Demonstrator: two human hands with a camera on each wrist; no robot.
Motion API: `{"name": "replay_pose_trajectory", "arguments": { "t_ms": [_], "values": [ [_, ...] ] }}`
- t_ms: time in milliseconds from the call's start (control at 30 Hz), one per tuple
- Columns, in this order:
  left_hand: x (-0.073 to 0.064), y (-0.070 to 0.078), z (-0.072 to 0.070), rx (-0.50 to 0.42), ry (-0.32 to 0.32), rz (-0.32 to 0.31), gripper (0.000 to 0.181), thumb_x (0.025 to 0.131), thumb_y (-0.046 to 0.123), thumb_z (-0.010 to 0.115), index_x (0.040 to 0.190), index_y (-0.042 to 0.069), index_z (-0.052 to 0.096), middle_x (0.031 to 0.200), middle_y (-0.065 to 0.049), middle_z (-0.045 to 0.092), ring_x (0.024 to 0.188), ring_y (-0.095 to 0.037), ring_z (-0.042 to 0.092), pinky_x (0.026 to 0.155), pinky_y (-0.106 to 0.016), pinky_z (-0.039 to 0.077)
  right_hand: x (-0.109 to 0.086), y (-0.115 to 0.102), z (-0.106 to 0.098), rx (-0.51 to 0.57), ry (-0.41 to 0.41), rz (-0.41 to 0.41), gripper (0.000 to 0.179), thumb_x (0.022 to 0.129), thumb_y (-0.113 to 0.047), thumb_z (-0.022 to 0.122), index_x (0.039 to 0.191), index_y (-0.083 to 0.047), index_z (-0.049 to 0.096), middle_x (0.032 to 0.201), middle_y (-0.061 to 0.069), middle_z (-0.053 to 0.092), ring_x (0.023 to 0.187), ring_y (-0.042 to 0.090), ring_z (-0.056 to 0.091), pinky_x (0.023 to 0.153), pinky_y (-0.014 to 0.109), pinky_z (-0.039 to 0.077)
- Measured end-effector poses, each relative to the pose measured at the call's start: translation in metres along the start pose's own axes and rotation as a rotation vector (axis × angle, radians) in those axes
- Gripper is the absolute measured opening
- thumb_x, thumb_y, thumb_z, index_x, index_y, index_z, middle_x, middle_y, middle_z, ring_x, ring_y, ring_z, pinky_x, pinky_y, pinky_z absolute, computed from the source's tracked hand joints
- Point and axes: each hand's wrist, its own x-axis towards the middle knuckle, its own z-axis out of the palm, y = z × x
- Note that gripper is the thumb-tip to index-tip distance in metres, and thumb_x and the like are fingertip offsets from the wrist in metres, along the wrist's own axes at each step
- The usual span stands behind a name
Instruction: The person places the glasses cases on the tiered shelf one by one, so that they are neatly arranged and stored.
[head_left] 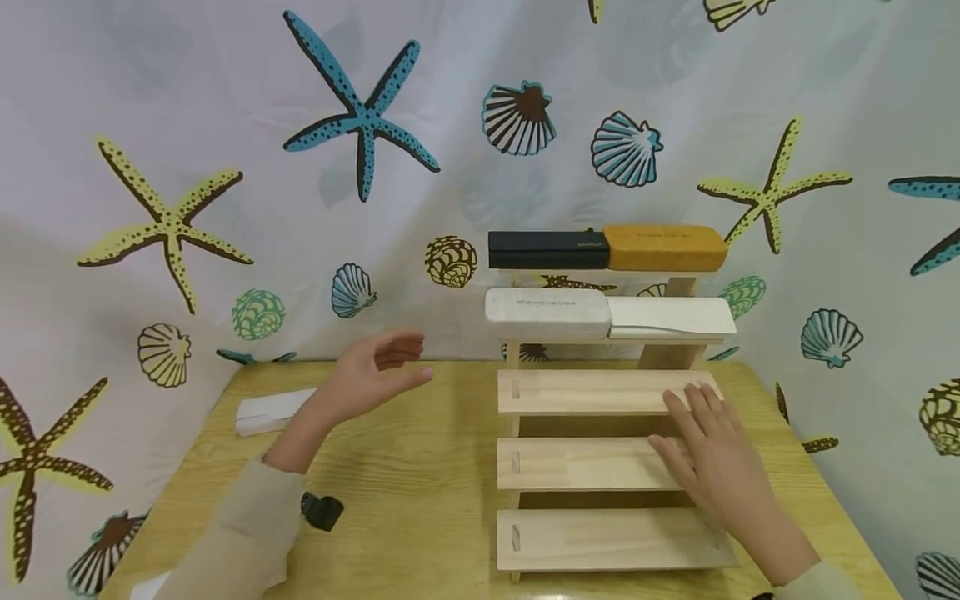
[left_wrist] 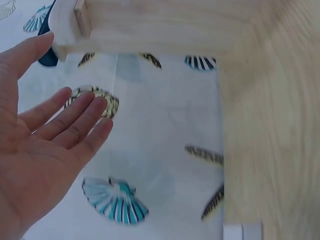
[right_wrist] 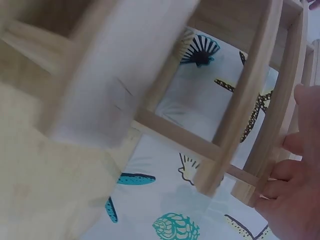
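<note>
A light wooden tiered rack [head_left: 573,542] stands on the table, right of centre. My right hand [head_left: 716,458] rests on its right side, fingertips on the third slat [head_left: 577,392] from the top. In the right wrist view, the fingers [right_wrist: 275,190] lie against a slat's edge. A black case [head_left: 547,250] and an orange-yellow case [head_left: 666,247] lie end to end on the top tier. One tier lower are a pale grey case [head_left: 547,312] and a white case [head_left: 671,317]. Left of the rack, my left hand [head_left: 367,375] hovers with relaxed fingers, holding nothing.
A white flat object [head_left: 262,412] lies on the wooden table [head_left: 412,500], partly behind my left forearm. A small black object [head_left: 322,511] shows beside my left sleeve. Behind the table hangs a cloth [head_left: 450,192] printed with starfish and shells.
</note>
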Motion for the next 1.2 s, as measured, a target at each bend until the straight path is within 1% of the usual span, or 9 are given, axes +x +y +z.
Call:
{"name": "replay_pose_trajectory", "arguments": {
  "t_ms": [133,233,367,500,700,833,967,1133,1200],
  "values": [
    [-0.041,-0.018,-0.02,0.078,0.05,-0.033,0.062,0.099,0.037,0.075,0.152,0.013,0.054,0.145,-0.014,0.064,0.132,-0.035,0.062,0.112,-0.053,0.05,-0.021,-0.004,0.006,0.031,0.102,-0.012,0.064,0.104,-0.036,0.067,0.154,-0.001,0.05,0.161,0.032,0.041,0.153,0.05,0.032,0.134,0.047,0.012],
    [-0.072,-0.028,-0.034,0.14,0.098,-0.055,0.06,0.1,0.037,0.075,0.152,0.015,0.055,0.142,-0.012,0.067,0.13,-0.032,0.063,0.107,-0.041,0.054,-0.035,-0.004,0.011,0.068,0.118,0.008,0.061,0.102,-0.033,0.069,0.153,-0.002,0.053,0.163,0.031,0.039,0.155,0.049,0.03,0.132,0.051,0.018],
    [-0.109,-0.04,-0.048,0.189,0.149,-0.084,0.059,0.1,0.035,0.075,0.152,0.017,0.055,0.14,-0.01,0.068,0.126,-0.006,0.062,0.099,-0.017,0.051,-0.048,-0.004,0.018,0.098,0.079,0.035,0.059,0.103,-0.035,0.068,0.153,-0.006,0.054,0.165,0.031,0.036,0.157,0.048,0.027,0.131,0.055,0.021],
    [-0.139,-0.051,-0.056,0.214,0.169,-0.153,0.061,0.1,0.037,0.075,0.155,0.022,0.052,0.141,-0.011,0.067,0.116,0.024,0.048,0.093,-0.008,0.045,-0.054,0.0,0.027,0.075,0.061,0.016,0.06,0.102,-0.037,0.069,0.154,-0.009,0.054,0.162,0.033,0.039,0.157,0.048,0.027,0.135,0.039,0.002],
    [-0.181,-0.069,-0.062,0.251,0.163,-0.282,0.07,0.099,0.043,0.075,0.159,0.023,0.046,0.145,-0.015,0.064,0.111,0.031,0.04,0.087,-0.008,0.046,-0.06,0.003,0.037,0.022,0.047,-0.008,0.062,0.102,-0.045,0.067,0.154,-0.012,0.055,0.16,0.031,0.044,0.152,0.052,0.035,0.135,0.045,0.006],
    [-0.206,-0.081,-0.066,0.251,0.106,-0.43,0.081,0.097,0.054,0.072,0.164,0.021,0.039,0.154,-0.021,0.056,0.13,-0.006,0.057,0.098,-0.035,0.053,-0.059,0.002,0.038,0.004,0.063,-0.023,0.064,0.101,-0.047,0.067,0.154,-0.013,0.055,0.159,0.03,0.046,0.147,0.054,0.04,0.135,0.04,0.003],
    [-0.225,-0.097,-0.071,0.232,0.047,-0.571,0.094,0.097,0.061,0.069,0.167,0.011,0.03,0.16,-0.031,0.044,0.14,-0.054,0.044,0.099,-0.067,0.047,-0.057,0.001,0.037,-0.006,0.067,-0.034,0.065,0.1,-0.046,0.068,0.154,-0.013,0.055,0.159,0.03,0.047,0.145,0.054,0.043,0.134,0.034,-0.002],
    [-0.242,-0.121,-0.078,0.172,-0.071,-0.736,0.106,0.096,0.064,0.068,0.168,0.005,0.019,0.165,-0.038,0.028,0.145,-0.06,0.031,0.103,-0.072,0.04,-0.056,-0.001,0.035,-0.006,0.052,-0.026,0.065,0.1,-0.047,0.067,0.154,-0.013,0.055,0.159,0.03,0.047,0.145,0.054,0.043,0.13,0.026,-0.01],
    [-0.248,-0.136,-0.081,0.166,-0.121,-0.759,0.107,0.096,0.064,0.067,0.168,0.002,0.017,0.165,-0.039,0.025,0.145,-0.062,0.03,0.103,-0.073,0.039,-0.056,-0.001,0.035,-0.003,0.043,-0.018,0.065,0.101,-0.047,0.067,0.155,-0.013,0.055,0.159,0.03,0.046,0.145,0.054,0.043,0.13,0.026,-0.011]
  ]
}}
